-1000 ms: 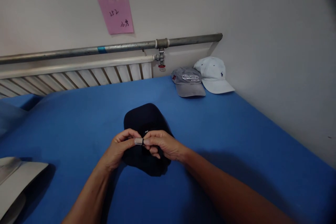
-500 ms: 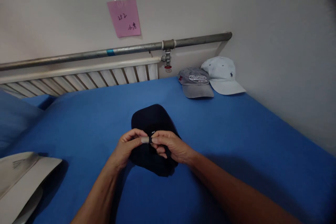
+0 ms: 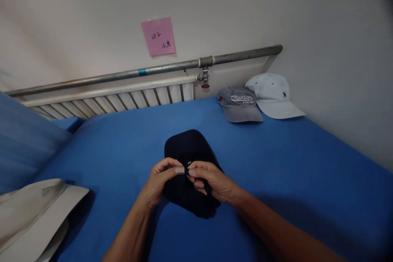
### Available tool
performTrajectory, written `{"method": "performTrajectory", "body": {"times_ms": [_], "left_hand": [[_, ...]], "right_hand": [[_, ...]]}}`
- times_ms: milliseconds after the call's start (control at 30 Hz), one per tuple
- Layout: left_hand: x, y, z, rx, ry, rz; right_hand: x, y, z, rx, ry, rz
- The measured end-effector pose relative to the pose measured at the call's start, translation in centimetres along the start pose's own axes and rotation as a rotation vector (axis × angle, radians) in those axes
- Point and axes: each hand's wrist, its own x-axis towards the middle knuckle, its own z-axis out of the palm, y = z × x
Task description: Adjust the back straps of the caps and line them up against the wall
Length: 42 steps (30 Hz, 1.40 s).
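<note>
A dark navy cap (image 3: 187,141) lies on the blue sheet in front of me, its brim pointing away. At its near side, a metal buckle (image 3: 180,170) is pinched between the thumb and fingers of my left hand (image 3: 158,180). My right hand (image 3: 211,180) pinches the dark cap strap (image 3: 186,171) just beside the buckle, its other fingers curled at the cap's opening. Both hands almost meet over the cap. How far the strap runs through the buckle is hidden by the fingers.
A grey cap (image 3: 241,106) and a white cap (image 3: 278,96) sit side by side at the back right. Light beige caps (image 3: 39,213) stand at the lower left. Behind the blue-covered surface (image 3: 123,147) are a radiator (image 3: 129,100) and a pipe (image 3: 107,75).
The whole view has shifted, so everything appears further right and slightly lower. Both hands keep their pinch on the buckle and strap, with little visible change in the cap.
</note>
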Motion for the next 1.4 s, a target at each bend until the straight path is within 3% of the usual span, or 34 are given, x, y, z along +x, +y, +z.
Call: {"method": "performTrajectory", "body": {"times_ms": [633, 767, 1033, 1200, 1400], "left_hand": [[-0.3, 0.3, 0.2, 0.017, -0.124, 0.048], [-0.4, 0.4, 0.1, 0.012, -0.083, 0.055], [-0.3, -0.1, 0.0, -0.005, -0.075, -0.002], [-0.4, 0.0, -0.2, -0.023, -0.068, -0.007], [-0.5, -0.1, -0.5, -0.035, -0.161, 0.006]], "right_hand": [[-0.1, 0.0, 0.3, 0.030, 0.008, 0.033], [-0.3, -0.1, 0.3, -0.013, -0.009, -0.011], [-0.2, 0.2, 0.5, -0.105, 0.093, -0.065], [-0.1, 0.2, 0.4, -0.054, 0.094, -0.134], [-0.1, 0.0, 0.1, -0.009, 0.045, -0.184]]}}
